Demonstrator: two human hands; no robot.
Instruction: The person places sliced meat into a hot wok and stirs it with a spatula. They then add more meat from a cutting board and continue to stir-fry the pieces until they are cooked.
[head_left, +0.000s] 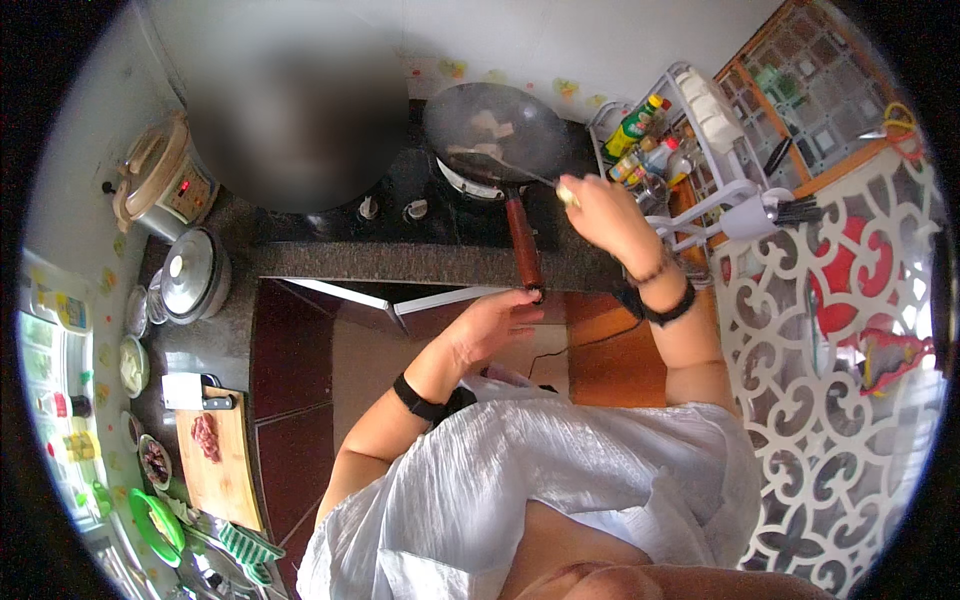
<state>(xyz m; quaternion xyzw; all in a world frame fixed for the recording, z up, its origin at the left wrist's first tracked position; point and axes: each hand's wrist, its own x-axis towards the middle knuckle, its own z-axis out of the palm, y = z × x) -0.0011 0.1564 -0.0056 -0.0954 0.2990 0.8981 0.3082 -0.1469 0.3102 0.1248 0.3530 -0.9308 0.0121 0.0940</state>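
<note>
A dark wok (536, 135) stands on the black gas stove, with pale flat pieces of food (493, 127) inside. My right hand (600, 214) is closed around the pale handle end of a metal spatula (532, 177), whose blade reaches into the wok among the food. Toward me points the wok's reddish-brown wooden handle (523, 244). Just at its end is my left hand (499, 322), fingers apart and not wrapped around it; whether a fingertip touches the handle cannot be told.
Left on the counter are a rice cooker (161, 187), a lidded pot (187, 274), a cleaver (182, 391) and a wooden cutting board (225, 480) with raw meat (205, 437). A rack (709, 187) with bottles stands right of the stove. A blurred patch hides the stove's left part.
</note>
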